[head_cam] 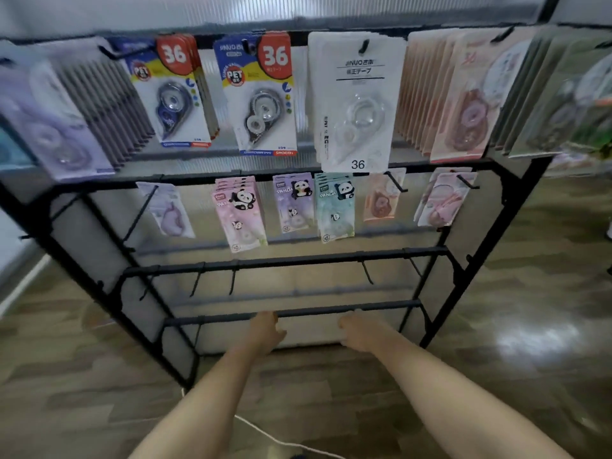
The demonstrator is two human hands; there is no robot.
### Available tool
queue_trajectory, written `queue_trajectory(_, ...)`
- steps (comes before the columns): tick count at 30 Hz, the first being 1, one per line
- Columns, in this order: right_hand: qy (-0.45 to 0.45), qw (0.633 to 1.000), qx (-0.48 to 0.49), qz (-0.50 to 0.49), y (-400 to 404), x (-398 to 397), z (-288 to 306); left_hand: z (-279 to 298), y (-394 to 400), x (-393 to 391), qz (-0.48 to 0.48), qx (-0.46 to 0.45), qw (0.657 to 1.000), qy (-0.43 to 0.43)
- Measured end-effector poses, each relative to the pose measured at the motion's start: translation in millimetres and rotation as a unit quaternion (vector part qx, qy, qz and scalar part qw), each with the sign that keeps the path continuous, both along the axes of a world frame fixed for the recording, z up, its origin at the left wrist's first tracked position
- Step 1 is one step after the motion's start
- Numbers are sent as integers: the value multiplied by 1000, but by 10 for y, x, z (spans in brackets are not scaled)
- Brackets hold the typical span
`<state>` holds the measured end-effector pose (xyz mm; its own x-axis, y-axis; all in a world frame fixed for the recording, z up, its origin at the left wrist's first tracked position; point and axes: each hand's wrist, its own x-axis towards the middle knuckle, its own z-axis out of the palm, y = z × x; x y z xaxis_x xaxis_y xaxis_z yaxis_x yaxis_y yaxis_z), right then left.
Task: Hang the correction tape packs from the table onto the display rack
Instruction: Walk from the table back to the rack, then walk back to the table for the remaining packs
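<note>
Correction tape packs hang in rows on the black display rack (516,180) in front of me. Top rail: lavender packs at far left, two blue-and-red "36" stacks (172,94), a white pack (356,101) marked 36 at centre, peach and green stacks to the right. Second rail: a single lavender pack, then pink (240,213), purple and teal panda packs (334,207) side by side, then peach and pink ones. The third rail carries only bare hooks.

My left hand (265,332) and right hand (359,332) reach low, at the bottom rail (304,313), well apart from each other. Both are empty; fingers look loosely curled, though blur hides the detail. A white cord (265,433) lies on the wood floor between my forearms.
</note>
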<state>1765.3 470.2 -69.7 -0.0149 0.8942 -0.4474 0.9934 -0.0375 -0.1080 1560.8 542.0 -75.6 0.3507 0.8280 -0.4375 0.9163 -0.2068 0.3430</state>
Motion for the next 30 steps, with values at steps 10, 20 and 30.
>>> queue_trajectory(10, -44, 951, 152, 265, 465, -2028, 787, 951, -509, -1630, 72, 190, 949, 243)
queue_trajectory(20, 5, 853, 234, 466, -156, -5197, 1187, 1574, -1683, -4290, 281, 172, 888, 320)
queue_trajectory(30, 31, 727, 199, 657, -1672, -8161, 1111, 1386, -3635, -6875, 511, 69, 796, 317)
